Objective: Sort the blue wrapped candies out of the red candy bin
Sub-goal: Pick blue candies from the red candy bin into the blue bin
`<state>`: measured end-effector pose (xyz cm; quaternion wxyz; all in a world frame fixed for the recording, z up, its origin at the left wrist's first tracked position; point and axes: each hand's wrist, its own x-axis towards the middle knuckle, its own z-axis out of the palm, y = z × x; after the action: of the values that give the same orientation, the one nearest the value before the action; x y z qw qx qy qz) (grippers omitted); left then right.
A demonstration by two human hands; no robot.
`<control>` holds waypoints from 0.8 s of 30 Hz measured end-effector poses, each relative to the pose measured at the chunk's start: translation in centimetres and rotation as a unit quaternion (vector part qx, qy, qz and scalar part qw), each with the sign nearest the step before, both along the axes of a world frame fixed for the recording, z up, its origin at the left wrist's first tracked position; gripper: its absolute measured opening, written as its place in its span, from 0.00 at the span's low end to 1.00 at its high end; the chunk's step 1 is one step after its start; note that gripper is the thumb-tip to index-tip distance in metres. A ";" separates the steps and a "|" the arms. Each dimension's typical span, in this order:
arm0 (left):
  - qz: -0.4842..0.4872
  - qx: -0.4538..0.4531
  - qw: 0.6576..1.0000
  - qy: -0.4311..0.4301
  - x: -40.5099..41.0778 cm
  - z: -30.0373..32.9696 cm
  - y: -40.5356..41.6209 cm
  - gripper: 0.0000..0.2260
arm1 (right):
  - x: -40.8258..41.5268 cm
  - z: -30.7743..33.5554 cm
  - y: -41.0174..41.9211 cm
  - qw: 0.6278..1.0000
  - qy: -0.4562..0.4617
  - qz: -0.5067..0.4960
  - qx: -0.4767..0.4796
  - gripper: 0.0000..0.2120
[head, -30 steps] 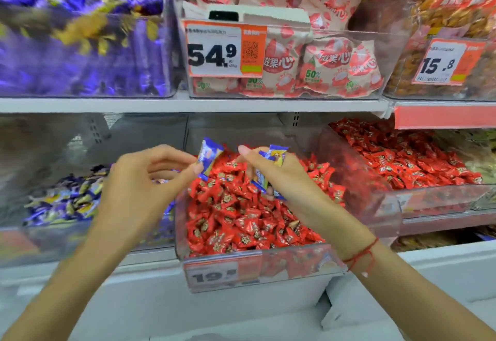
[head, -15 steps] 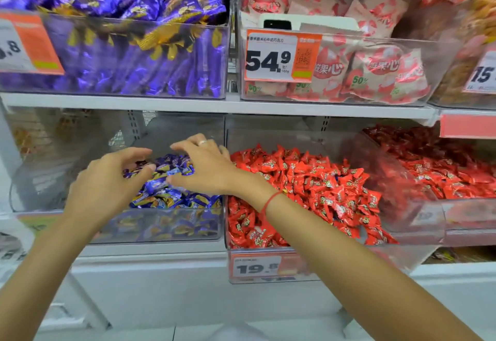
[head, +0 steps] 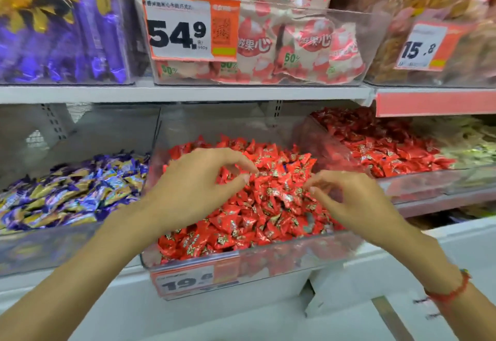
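The left hand point(head: 198, 187) hides some red candies point(head: 271, 206) under it; the purple bin point(head: 61, 31) is cut off and blurry; the small words on the price tag point(head: 188, 25) are too blurry to read.

Both the left hand point(head: 198, 187) and right hand point(head: 357, 201) hover, fingers curled and empty, over the red candy bin point(head: 241, 260) beside the blue candies point(head: 72, 193).

Red candies point(head: 268, 201) showing glossy red wrappers flecked with gold and white print. Blue candies point(head: 72, 193) showing purple-blue wrappers streaked gold and silver. Price tag point(head: 188, 25) reading black on white with an orange border. Pouches point(head: 300, 48) showing pale pink with red patches, green lettering. Bracelet point(head: 451, 291) showing red on the wrist.
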<state>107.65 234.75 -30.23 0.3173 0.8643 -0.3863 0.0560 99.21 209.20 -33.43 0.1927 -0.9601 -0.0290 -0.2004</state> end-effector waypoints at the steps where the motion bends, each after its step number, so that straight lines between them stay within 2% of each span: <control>1: -0.034 0.041 0.999 -0.004 0.3 -0.4 -1.5 0.09 | -0.4 -0.5 -0.7 1.000 -0.008 -0.010 -0.023 0.05; 4: -0.122 0.186 0.975 -0.014 1.2 -2.1 -5.5 0.10 | -1.2 -1.8 -1.3 0.996 -0.057 -0.026 -0.058 0.09; 7: -0.186 0.266 0.946 -0.020 1.8 -3.9 -8.5 0.14 | -1.5 -2.3 -1.3 0.996 -0.084 -0.032 -0.022 0.11; 10: -0.233 0.291 0.928 -0.015 1.8 -5.5 -10.4 0.19 | -1.6 -2.5 -1.2 0.995 -0.093 -0.024 -0.027 0.10; 15: -0.200 0.295 0.931 -0.083 2.2 -6.8 -11.4 0.16 | -1.6 -2.1 -1.3 0.996 -0.072 -0.036 -0.049 0.07; 17: -0.162 0.269 0.942 -0.119 2.9 -6.4 -10.9 0.16 | -1.6 -1.4 -1.2 0.998 -0.023 -0.038 -0.048 0.05; 19: -0.117 0.227 0.954 -0.157 3.7 -5.8 -9.8 0.15 | -1.2 -0.4 -1.1 0.994 0.077 -0.037 -0.067 0.07; 24: 0.002 0.188 0.963 -0.192 5.3 -5.0 -7.2 0.15 | 2.2 0.4 -0.3 0.958 0.252 -0.005 -0.134 0.09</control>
<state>112.95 227.56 -35.26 0.0685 0.8822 -0.4418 0.1477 101.45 208.88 -33.05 0.0628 -0.9966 -0.0011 0.0530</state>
